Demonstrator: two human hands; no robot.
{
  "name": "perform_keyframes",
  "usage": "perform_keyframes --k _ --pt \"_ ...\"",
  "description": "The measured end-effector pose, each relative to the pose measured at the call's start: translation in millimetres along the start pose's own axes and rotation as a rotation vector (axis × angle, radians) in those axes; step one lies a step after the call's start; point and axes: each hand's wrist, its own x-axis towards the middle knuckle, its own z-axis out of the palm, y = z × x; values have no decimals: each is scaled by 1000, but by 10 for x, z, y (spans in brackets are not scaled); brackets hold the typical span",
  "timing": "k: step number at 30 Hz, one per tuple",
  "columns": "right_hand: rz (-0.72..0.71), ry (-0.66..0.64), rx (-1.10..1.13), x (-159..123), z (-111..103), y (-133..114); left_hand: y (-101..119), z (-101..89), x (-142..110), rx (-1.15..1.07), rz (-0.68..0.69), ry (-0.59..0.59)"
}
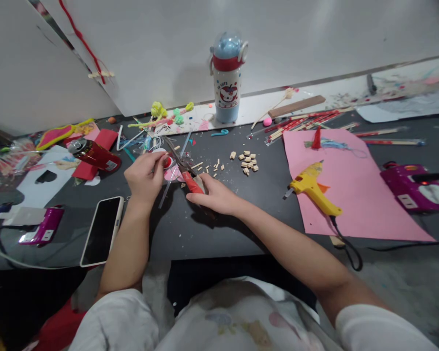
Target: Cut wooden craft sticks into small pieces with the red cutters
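Red-handled scissors (pixel 190 180) sit closed in the right hand's (pixel 214 195) grip over the dark tabletop (pixel 205 229); the left hand (pixel 146 178) pinches a thin wooden stick (pixel 167 183) at the blades. Cutting seems underway; next, steady alignment.

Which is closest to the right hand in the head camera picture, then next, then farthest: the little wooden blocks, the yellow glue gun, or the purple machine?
From the right hand, which grips the red-handled scissors:
1. Little wooden blocks, just up and to its right on the dark table.
2. Yellow glue gun, farther right, on the pink paper.
3. Purple machine, at the far right edge.
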Motion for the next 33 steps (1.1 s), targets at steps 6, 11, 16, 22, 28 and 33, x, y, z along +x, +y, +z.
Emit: perform_keyframes --k 6,11,16,22,28,33 --pt "-33 -61 5 -15 -36 -19 42 -50 -5 -44 -28 50" --pt "-82 -107 36 -23 -63 -15 22 -41 -11 -154 -136 83" --pt "-118 -105 49 -23 -68 -19 65 -48 12 -356 -364 64" --pt "-110 -98 33 -26 -63 -18 173 -82 55 -407 -397 39" --pt "-129 -87 23 -18 -68 -8 151 -100 69 -462 -383 -17" --pt "-109 -76 -15 -13 -75 -11 130 -93 65 -495 -416 -26"
